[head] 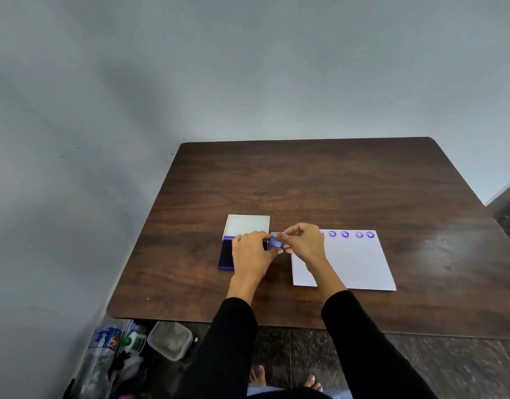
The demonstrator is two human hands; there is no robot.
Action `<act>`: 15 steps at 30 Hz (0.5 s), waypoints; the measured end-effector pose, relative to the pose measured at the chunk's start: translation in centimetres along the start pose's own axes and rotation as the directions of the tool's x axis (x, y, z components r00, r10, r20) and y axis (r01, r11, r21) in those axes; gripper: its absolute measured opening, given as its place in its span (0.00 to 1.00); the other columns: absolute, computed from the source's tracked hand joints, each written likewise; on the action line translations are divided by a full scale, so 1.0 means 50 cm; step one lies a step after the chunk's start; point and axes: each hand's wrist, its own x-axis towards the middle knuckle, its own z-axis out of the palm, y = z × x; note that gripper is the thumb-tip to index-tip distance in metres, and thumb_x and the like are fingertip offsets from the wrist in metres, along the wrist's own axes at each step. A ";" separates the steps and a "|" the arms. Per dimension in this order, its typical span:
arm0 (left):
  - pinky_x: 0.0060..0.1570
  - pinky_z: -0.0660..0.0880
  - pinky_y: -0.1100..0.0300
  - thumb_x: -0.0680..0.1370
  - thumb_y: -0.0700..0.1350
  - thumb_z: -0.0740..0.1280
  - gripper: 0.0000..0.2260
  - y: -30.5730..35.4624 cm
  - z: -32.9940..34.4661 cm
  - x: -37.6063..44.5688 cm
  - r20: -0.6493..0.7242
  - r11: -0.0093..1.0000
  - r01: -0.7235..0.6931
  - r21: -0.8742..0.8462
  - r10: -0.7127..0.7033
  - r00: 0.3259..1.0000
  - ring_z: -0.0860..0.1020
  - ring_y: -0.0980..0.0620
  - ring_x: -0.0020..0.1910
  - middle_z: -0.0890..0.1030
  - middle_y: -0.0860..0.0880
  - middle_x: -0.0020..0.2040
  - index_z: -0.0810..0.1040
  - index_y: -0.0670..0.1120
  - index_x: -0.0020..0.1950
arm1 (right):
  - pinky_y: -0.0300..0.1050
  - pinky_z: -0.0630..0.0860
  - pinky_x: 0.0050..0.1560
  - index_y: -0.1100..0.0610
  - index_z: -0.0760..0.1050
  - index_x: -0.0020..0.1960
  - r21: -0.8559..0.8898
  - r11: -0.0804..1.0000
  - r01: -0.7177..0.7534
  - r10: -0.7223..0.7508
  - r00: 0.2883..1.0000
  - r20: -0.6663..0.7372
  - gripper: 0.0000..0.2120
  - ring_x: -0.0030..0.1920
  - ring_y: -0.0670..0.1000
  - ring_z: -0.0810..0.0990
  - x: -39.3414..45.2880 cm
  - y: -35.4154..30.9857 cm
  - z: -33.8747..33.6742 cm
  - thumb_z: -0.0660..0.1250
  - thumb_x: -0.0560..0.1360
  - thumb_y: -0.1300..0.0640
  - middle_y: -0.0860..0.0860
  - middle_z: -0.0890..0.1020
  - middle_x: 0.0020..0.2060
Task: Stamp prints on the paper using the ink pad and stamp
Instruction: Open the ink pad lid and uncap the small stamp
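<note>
A small purple stamp [276, 242] is pinched between both hands just above the table, between the ink pad and the paper. My left hand [251, 250] covers the right part of the open purple ink pad [226, 254], whose white lid [247, 225] stands tilted back. My right hand [304, 240] grips the stamp from the right and hides the paper's top left corner. The white paper [354, 263] lies flat to the right, with a row of several purple smiley prints [345, 234] along its far edge.
The dark wooden table [305, 182] stands against a grey wall. Under its near left corner, on the floor, are plastic bottles [104, 349] and a clear container [170, 339]. My bare feet [285, 378] show on the dark stone floor.
</note>
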 end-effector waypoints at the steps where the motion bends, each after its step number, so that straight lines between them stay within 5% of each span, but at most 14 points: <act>1: 0.60 0.71 0.54 0.74 0.52 0.71 0.12 0.001 0.000 0.001 -0.003 1.000 -0.006 0.018 0.006 1.000 0.79 0.52 0.52 0.85 0.50 0.51 0.83 0.49 0.55 | 0.47 0.83 0.41 0.57 0.78 0.36 -0.001 1.000 0.007 -0.007 1.000 -0.008 0.10 0.32 0.52 0.83 0.001 0.000 -0.001 0.78 0.65 0.54 0.56 0.84 0.33; 15: 0.63 0.69 0.51 0.74 0.55 0.71 0.12 0.007 0.002 0.005 0.000 0.998 0.040 0.045 -0.040 0.999 0.79 0.53 0.48 0.85 0.51 0.48 0.84 0.49 0.51 | 0.45 0.80 0.49 0.63 0.81 0.49 0.014 0.993 0.119 -0.120 0.988 0.093 0.09 0.46 0.54 0.82 0.010 0.006 -0.010 0.74 0.68 0.65 0.58 0.84 0.46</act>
